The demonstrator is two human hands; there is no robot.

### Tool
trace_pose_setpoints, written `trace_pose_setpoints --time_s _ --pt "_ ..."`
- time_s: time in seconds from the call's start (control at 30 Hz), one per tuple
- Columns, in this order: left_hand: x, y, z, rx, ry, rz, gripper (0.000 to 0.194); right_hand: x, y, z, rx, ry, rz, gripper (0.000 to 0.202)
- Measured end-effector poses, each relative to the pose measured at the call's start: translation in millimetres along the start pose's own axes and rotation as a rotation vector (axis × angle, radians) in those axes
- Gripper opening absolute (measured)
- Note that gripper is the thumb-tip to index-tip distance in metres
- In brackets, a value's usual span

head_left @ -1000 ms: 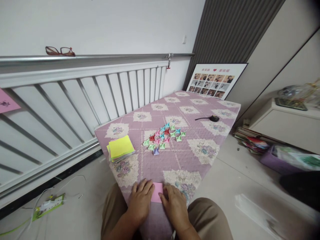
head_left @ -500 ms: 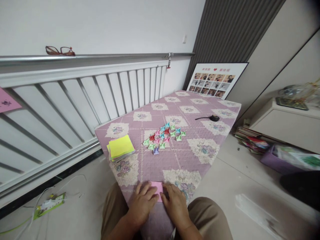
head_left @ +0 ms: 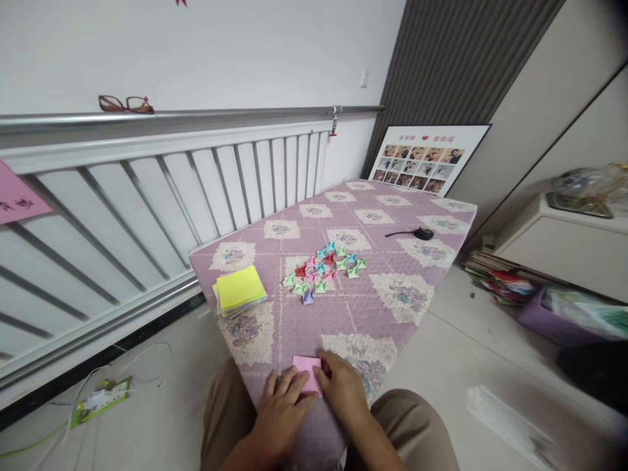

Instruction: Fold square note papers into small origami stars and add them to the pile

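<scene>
A small folded square of pink paper (head_left: 307, 365) lies at the near end of the cloth-covered table, between both hands. My left hand (head_left: 286, 409) rests with its fingers stretched out, the tips over the paper's left and lower part. On the other side my right hand (head_left: 344, 392) has its fingers curled at the right edge, its thumb on the paper and its index finger by the upper right corner. Beyond the hands sits a cluster of small folded paper pieces (head_left: 320, 267) in green, blue, red, pink and purple. To the left is a stack of coloured paper (head_left: 240, 289), yellow on top.
A floral purple tablecloth (head_left: 314, 327) covers the table. Farther right lies a small black object with a strap (head_left: 422, 233). A white radiator (head_left: 196, 180) runs along the left, with glasses (head_left: 126, 104) on the pipe above. A photo board (head_left: 426, 159) stands behind.
My left hand has slid down and slightly left, baring more of the pink paper. My right hand's fingers have curled in at the paper's right edge. The view has shifted slightly.
</scene>
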State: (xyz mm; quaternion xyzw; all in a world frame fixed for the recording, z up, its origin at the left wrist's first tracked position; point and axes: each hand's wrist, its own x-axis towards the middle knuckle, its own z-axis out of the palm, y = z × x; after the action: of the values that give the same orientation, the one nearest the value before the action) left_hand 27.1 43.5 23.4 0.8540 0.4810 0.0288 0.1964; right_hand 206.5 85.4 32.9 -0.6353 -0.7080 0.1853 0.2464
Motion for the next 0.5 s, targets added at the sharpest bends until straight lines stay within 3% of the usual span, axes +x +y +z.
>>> trace_pose_setpoints --time_s 0.23,0.5 --pt "-4 -3 9.8 0.034 0.131 -0.026 0.040 -5 6 5 0.184 0.043 0.018 0.025" --pt "-4 -5 13.6 0.056 0.156 -0.019 0.038 -4 5 5 0.275 0.025 0.067 0.027"
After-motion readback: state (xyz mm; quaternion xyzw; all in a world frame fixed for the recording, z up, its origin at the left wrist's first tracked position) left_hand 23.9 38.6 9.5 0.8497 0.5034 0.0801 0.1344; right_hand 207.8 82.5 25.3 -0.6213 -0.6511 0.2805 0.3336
